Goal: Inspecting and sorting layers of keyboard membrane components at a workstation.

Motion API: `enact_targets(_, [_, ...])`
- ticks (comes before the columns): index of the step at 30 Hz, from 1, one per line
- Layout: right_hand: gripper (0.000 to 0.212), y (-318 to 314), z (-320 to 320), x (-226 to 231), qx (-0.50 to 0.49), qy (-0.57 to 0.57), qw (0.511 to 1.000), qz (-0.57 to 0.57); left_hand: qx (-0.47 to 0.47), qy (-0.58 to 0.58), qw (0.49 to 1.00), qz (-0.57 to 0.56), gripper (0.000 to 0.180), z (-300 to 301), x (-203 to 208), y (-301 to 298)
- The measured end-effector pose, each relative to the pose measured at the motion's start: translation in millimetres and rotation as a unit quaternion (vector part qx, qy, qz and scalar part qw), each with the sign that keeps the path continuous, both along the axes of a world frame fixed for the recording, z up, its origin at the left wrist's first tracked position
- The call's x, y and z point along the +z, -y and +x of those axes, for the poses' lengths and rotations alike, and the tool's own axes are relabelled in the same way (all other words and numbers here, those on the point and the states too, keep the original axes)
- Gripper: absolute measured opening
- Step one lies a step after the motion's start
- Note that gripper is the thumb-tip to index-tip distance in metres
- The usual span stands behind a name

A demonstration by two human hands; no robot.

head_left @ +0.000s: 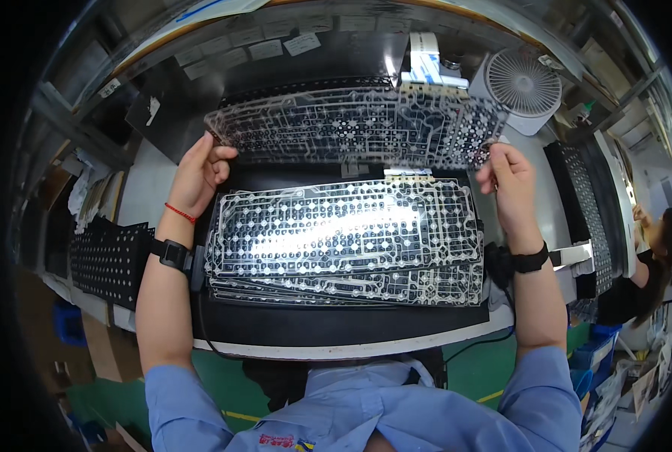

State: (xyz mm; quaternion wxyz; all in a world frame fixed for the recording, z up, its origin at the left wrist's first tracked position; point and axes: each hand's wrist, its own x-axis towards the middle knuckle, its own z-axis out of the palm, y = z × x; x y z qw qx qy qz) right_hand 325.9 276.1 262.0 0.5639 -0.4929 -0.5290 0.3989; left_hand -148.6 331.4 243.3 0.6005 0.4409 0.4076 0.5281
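Note:
A clear keyboard membrane circuit sheet (366, 128) with printed silvery traces is held up, tilted, between my two hands. My left hand (206, 167) pinches its left end near the lower corner. At the lower right corner, my right hand (508, 172) grips the other end. Below it, a stack of similar membrane sheets (336, 233) lies on a black mat (336, 322), glossy with reflected light. The lower sheets fan out unevenly toward me. A short ribbon tail (409, 175) sticks out from the stack's far edge.
A white fan (523, 83) stands at the far right. Black perforated sheets (110, 260) lie at the left, and more black perforated sheets (583, 200) at the right. A co-worker (652, 256) is beyond them. Cables hang near both my wrists.

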Motion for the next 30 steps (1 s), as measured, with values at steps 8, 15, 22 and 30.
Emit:
enact_targets(8, [0.021,6,-10,9,0.041,0.042,0.998,0.036,-0.003,-0.092,0.995,0.021,0.039,10,6,7])
enact_targets(15, [0.028,5,-7,6,0.058,0.012,0.997,0.055,0.015,-0.154,0.988,-0.001,0.019,-4,-6,-7])
enact_targets(22, [0.030,3,-11,10,0.067,0.048,0.996,-0.039,0.124,-0.026,0.991,-0.031,0.019,-21,-15,-15])
enact_targets(30, [0.029,9,-14,13,0.172,0.195,0.959,-0.113,0.135,-0.014,0.991,-0.022,0.030,-17,-8,-11])
